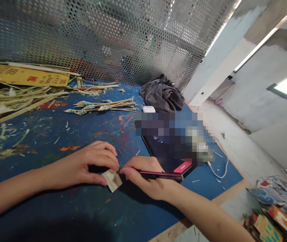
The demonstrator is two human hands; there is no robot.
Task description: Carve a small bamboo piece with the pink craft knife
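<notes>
Only "3M" legible, yellow board; left hand: scrap, right hand: pen.

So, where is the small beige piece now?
In the head view, low centre: the small beige piece lies on the blue table, held by the left hand, beside the dark red pen in the right hand.

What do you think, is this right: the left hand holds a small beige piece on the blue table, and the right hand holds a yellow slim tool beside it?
Not quite. The slim tool in the right hand is dark red, not yellow; the head view shows it. The rest stands: the left hand holds the small beige piece on the blue table.
</notes>
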